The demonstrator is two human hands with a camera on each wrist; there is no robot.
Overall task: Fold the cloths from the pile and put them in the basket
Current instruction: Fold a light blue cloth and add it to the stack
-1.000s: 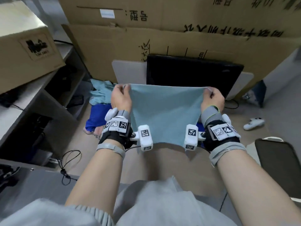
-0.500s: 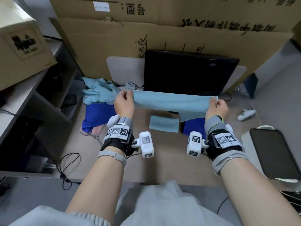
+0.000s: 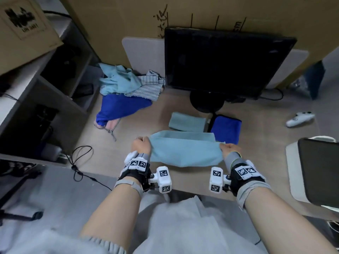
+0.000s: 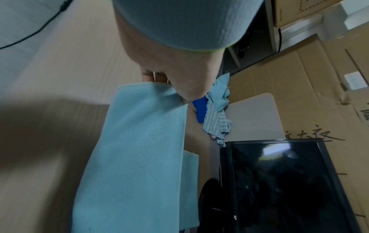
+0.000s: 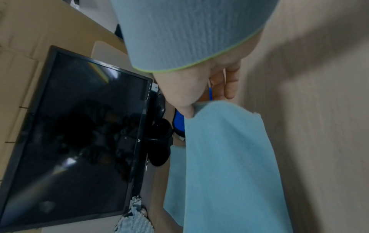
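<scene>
A light blue cloth (image 3: 185,151), doubled over, stretches between my hands low over the wooden table (image 3: 139,123), near its front edge. My left hand (image 3: 141,146) pinches its left corners, and the left wrist view shows the thumb pressed on the cloth (image 4: 135,157) at the left hand (image 4: 179,89). My right hand (image 3: 229,148) pinches the right corners, as the right hand (image 5: 190,108) and cloth (image 5: 225,157) show in the right wrist view. The pile of unfolded cloths (image 3: 124,88) lies at the back left. A folded light blue cloth (image 3: 187,121) and a folded dark blue cloth (image 3: 226,128) lie just beyond.
A black monitor (image 3: 227,65) stands at the back on a round foot (image 3: 206,103). A white controller (image 3: 300,119) lies at the right. A white container with a dark top (image 3: 319,171) sits at the right edge. Shelves (image 3: 45,99) and a cable (image 3: 78,162) are on the left.
Both hands have come down and toward me with the cloth. It hung spread out in the air before; now it is doubled over and low over the table.
</scene>
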